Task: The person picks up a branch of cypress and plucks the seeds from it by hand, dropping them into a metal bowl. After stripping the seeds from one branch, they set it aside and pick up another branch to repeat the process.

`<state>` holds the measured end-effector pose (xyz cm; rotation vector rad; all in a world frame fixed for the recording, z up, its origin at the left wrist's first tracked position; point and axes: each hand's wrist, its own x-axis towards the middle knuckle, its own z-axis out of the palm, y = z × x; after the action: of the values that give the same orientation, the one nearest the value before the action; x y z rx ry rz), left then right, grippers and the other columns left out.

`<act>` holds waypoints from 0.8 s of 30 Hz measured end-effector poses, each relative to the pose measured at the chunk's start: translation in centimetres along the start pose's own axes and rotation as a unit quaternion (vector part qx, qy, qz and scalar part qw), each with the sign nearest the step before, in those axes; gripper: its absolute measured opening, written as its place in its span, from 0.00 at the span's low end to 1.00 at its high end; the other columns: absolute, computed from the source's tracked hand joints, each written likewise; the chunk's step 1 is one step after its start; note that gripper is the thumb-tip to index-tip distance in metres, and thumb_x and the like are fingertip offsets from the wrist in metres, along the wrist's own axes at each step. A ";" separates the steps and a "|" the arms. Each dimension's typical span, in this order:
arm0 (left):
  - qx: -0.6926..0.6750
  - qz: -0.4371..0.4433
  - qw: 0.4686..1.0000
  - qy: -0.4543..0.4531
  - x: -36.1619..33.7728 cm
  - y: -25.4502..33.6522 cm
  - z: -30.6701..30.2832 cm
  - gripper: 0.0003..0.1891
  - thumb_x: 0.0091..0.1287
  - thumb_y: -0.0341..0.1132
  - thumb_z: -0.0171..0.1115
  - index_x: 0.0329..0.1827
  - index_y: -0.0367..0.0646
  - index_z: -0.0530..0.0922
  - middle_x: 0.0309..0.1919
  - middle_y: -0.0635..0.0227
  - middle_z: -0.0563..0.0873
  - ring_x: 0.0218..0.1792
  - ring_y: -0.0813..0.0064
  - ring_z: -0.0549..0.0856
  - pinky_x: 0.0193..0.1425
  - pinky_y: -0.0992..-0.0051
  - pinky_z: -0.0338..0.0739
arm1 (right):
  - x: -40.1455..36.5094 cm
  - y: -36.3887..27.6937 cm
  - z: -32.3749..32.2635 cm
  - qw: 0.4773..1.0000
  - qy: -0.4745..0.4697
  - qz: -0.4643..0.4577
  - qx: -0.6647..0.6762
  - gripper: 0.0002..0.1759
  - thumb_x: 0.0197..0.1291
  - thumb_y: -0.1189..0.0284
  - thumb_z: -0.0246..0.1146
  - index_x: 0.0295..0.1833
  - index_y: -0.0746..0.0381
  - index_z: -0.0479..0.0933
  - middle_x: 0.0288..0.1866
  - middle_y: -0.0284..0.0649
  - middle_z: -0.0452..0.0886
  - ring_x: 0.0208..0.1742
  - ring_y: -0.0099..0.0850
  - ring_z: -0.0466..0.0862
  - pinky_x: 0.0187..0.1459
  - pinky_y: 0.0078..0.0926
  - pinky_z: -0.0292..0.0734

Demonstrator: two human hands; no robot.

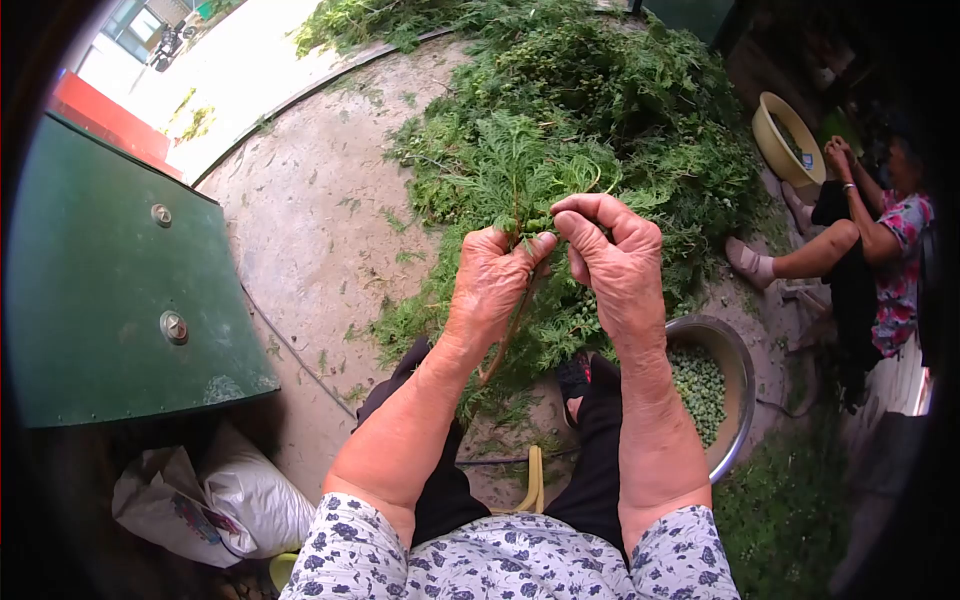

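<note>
My left hand (495, 280) is closed round the stem of a green conifer branch (515, 170), its feathery leaves fanning out above the thumb and a brown stem end hanging below. Close to its right, my right hand (618, 260) has thumb and index finger pinched together at the edge of that branch. What lies between those fingertips is too small to make out. Beneath my right forearm stands a metal bowl (748, 400) holding many small pale-green cones (697, 392), partly hidden by the arm.
A large heap of cut conifer branches (620, 110) lies ahead on the concrete floor (320, 200). At right a seated person (890, 240) works beside a yellow basin (768, 140). A green metal panel (110, 290) and white sacks (250, 500) are at left; a cable (290, 345) crosses the floor.
</note>
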<state>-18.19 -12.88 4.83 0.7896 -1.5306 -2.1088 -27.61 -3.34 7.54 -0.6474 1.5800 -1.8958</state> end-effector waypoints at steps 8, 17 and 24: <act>0.180 0.169 0.969 0.007 0.5 -2.0 0.0 0.08 0.60 0.31 0.62 0.28 0.34 0.77 0.17 0.74 0.75 0.22 0.85 0.70 0.24 0.77 0.66 | -0.3 0.3 1.4 0.948 -0.011 -0.171 -0.269 0.09 0.46 0.78 0.67 0.36 0.66 0.79 0.29 0.39 0.78 0.31 0.27 0.78 0.35 0.23 0.73; 0.053 0.057 0.996 -0.048 0.1 -0.6 -0.2 0.05 0.63 0.32 0.62 0.31 0.41 0.81 0.21 0.78 0.79 0.21 0.88 0.72 0.22 0.83 0.63 | -0.1 -0.7 0.1 0.976 -0.025 0.100 0.191 0.08 0.64 0.71 0.58 0.36 0.65 0.77 0.19 0.29 0.72 0.16 0.16 0.69 0.16 0.12 0.60; -0.034 0.002 0.996 -0.079 0.1 -0.9 -0.2 0.07 0.60 0.30 0.65 0.41 0.41 0.81 0.25 0.75 0.83 0.27 0.85 0.79 0.28 0.81 0.71 | 0.6 -0.9 -1.0 0.958 -0.009 0.100 0.269 0.08 0.63 0.71 0.57 0.42 0.64 0.72 0.34 0.38 0.76 0.25 0.20 0.74 0.19 0.14 0.63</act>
<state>-18.14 -12.84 3.88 0.6083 -1.5289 -2.2545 -28.84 -2.93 8.21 -0.2554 0.9975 -2.0272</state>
